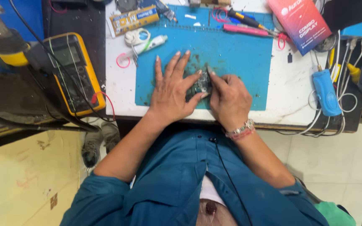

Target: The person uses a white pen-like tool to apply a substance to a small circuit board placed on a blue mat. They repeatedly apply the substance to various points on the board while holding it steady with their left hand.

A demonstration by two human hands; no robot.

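A small dark green circuit board (199, 85) lies on a blue work mat (239, 54) near the table's front edge. My left hand (171, 90) rests flat on the mat with fingers spread, its thumb and palm pressing the board's left side. My right hand (230, 98) is closed around a thin pointed tool (210, 71), whose tip touches the top of the board. Most of the board is hidden between the two hands.
A yellow multimeter (75, 71) with red and black leads sits at the left. At the back lie a white tube (151, 44), a pink-handled tool (244, 30), a screwdriver (248, 19) and a red box (300, 23). A blue device (327, 92) with cables lies right.
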